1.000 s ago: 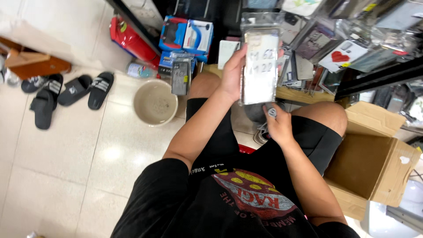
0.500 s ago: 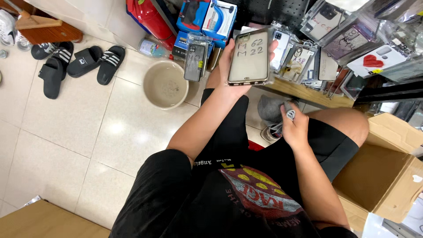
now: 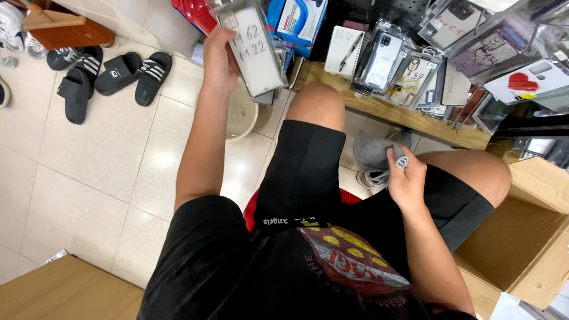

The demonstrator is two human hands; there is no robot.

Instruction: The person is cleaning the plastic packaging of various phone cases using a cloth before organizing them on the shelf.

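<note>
My left hand (image 3: pixel 218 59) is raised ahead of me and grips a clear, flat phone-case packet (image 3: pixel 252 50) with a white insert and handwriting on it. My right hand (image 3: pixel 406 178) rests low between my knees, closed on a grey cloth (image 3: pixel 374 151). I am seated in black shorts and a black printed shirt. Beyond the packet a low wooden shelf (image 3: pixel 385 112) carries several more packaged phone cases (image 3: pixel 385 59).
A beige round bucket (image 3: pixel 242 115) stands on the tiled floor under my left arm. Black slippers (image 3: pixel 101 74) lie at the left, near a wooden stool (image 3: pixel 65 29). An open cardboard box (image 3: pixel 527 237) sits at my right. Boxed goods (image 3: pixel 299 18) lean at the top.
My left hand has carried the packet to the left and farther out. My right hand stays low on the grey cloth. The view has tilted further down.
</note>
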